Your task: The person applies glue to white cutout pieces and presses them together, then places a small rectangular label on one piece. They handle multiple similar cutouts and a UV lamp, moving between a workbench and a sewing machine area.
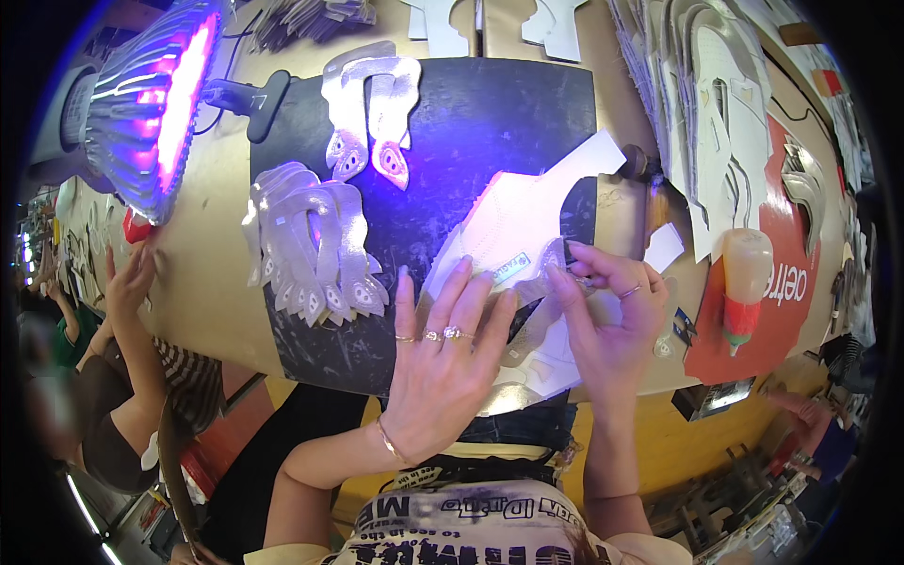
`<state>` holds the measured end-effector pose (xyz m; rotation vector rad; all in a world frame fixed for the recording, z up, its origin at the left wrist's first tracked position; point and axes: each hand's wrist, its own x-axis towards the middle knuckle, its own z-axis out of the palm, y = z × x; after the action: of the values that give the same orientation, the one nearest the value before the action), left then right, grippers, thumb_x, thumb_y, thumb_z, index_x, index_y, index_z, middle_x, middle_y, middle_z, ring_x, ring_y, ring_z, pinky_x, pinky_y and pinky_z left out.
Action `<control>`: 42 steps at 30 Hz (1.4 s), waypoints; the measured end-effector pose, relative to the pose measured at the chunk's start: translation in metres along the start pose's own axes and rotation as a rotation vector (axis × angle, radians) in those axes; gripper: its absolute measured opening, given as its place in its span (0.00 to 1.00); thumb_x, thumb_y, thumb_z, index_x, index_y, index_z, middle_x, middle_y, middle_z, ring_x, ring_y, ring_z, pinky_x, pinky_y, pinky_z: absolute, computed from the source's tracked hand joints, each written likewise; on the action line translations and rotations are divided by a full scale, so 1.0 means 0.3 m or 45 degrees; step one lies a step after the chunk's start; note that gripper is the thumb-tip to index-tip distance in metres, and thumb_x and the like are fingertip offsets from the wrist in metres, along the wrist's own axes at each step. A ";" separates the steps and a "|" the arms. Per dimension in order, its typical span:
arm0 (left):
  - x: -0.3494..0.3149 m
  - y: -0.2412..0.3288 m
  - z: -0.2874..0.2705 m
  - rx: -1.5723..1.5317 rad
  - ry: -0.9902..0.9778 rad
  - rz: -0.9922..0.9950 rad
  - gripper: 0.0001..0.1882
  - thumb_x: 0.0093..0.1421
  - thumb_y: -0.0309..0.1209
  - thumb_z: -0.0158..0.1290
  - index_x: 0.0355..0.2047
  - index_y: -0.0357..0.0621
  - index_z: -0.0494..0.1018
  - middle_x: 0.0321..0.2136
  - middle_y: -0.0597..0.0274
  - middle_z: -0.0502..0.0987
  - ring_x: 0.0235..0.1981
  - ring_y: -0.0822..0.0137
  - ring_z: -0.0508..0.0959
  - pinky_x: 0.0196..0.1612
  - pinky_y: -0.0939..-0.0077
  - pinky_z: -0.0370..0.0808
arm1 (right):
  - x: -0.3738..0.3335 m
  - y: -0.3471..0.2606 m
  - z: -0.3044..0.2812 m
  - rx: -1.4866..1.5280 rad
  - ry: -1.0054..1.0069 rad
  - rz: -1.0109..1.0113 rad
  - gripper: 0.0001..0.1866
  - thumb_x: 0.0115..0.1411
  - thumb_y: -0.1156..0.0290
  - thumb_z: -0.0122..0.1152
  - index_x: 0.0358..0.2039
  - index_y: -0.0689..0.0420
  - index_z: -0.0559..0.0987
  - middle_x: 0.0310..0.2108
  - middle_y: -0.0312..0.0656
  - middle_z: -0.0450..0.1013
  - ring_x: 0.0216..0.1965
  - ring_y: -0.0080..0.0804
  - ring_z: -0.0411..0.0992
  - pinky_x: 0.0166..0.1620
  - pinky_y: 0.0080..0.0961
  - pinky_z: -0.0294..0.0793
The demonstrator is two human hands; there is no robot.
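Note:
A white shoe-upper piece [513, 212] lies on the dark work mat, with a long white strip running off to the upper right and a small printed label near my fingers. My left hand [447, 344], with rings on it, rests flat across its near edge with fingers stretched out. The thumb and fingers of my right hand [617, 311] pinch a silvery grey trim piece [554, 256] at the right side of the upper. More silvery trim and white material show beneath and between my hands, partly covered by them.
Left on the dark mat [452, 113] lie a fanned stack of silvery trims [315, 245] and another trim pair [372, 104]. A glowing lamp [155, 104] stands left. At right are a glue bottle [746, 282], small blue snips [684, 325], a brush [654, 202] and stacked uppers [720, 94]. Another person's hand [132, 282] is left.

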<state>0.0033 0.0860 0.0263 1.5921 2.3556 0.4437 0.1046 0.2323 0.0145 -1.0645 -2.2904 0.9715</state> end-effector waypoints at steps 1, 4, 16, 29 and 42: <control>0.005 0.004 0.002 0.022 0.011 -0.004 0.30 0.54 0.28 0.60 0.59 0.48 0.71 0.57 0.50 0.66 0.63 0.48 0.65 0.65 0.36 0.53 | -0.002 0.003 0.002 -0.061 0.018 -0.058 0.12 0.53 0.71 0.72 0.40 0.50 0.84 0.31 0.29 0.76 0.35 0.24 0.71 0.54 0.33 0.57; 0.025 0.007 0.022 -0.061 0.113 0.033 0.30 0.55 0.31 0.60 0.60 0.49 0.71 0.61 0.49 0.64 0.63 0.49 0.65 0.66 0.36 0.51 | -0.009 0.010 0.005 -0.188 0.049 -0.184 0.13 0.51 0.73 0.74 0.39 0.51 0.85 0.30 0.30 0.75 0.34 0.24 0.70 0.50 0.28 0.60; 0.025 0.009 0.089 -0.011 0.102 0.054 0.30 0.55 0.32 0.61 0.60 0.46 0.71 0.63 0.46 0.63 0.64 0.46 0.63 0.65 0.32 0.50 | -0.021 -0.001 0.004 -0.321 -0.029 -0.217 0.16 0.51 0.73 0.72 0.42 0.46 0.87 0.33 0.28 0.73 0.33 0.24 0.66 0.53 0.34 0.56; 0.011 0.007 0.103 0.021 0.155 0.118 0.25 0.60 0.35 0.56 0.56 0.36 0.73 0.62 0.49 0.66 0.66 0.50 0.63 0.65 0.31 0.53 | -0.029 0.027 0.004 -0.340 -0.107 -0.289 0.19 0.51 0.72 0.69 0.45 0.39 0.85 0.37 0.26 0.71 0.36 0.25 0.67 0.56 0.42 0.54; 0.014 0.010 0.099 -0.005 0.142 0.079 0.26 0.61 0.37 0.56 0.57 0.38 0.72 0.62 0.48 0.66 0.66 0.51 0.63 0.65 0.32 0.51 | -0.016 0.014 -0.007 -0.362 -0.127 -0.303 0.19 0.50 0.73 0.68 0.44 0.41 0.85 0.36 0.26 0.70 0.35 0.25 0.67 0.54 0.40 0.55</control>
<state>0.0158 0.0941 0.0000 1.6840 2.3891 0.5638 0.1110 0.2314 0.0124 -0.8358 -2.6220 0.6314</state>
